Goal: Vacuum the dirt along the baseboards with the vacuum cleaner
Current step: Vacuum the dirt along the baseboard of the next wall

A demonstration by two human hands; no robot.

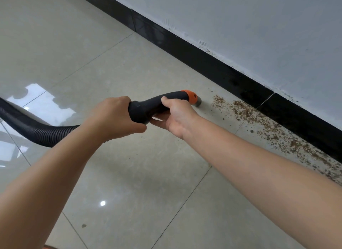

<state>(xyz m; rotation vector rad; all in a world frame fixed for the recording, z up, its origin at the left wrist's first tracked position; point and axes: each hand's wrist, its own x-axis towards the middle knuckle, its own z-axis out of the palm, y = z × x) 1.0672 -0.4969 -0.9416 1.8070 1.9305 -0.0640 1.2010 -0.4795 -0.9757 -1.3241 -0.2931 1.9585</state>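
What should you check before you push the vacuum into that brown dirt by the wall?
1. Both hands hold the handle: ok. The left hand grips its back end, the right hand grips nearer the front.
2. Nozzle points at the dirt: ok. It sits just short of the nearest crumbs.
3. Dirt left to clean: not ok yet. Crumbs run along the baseboard towards the right.
4. Hose free of kinks: ok in the part that shows; the rest is out of view.
5. Vacuum switched on: cannot tell.
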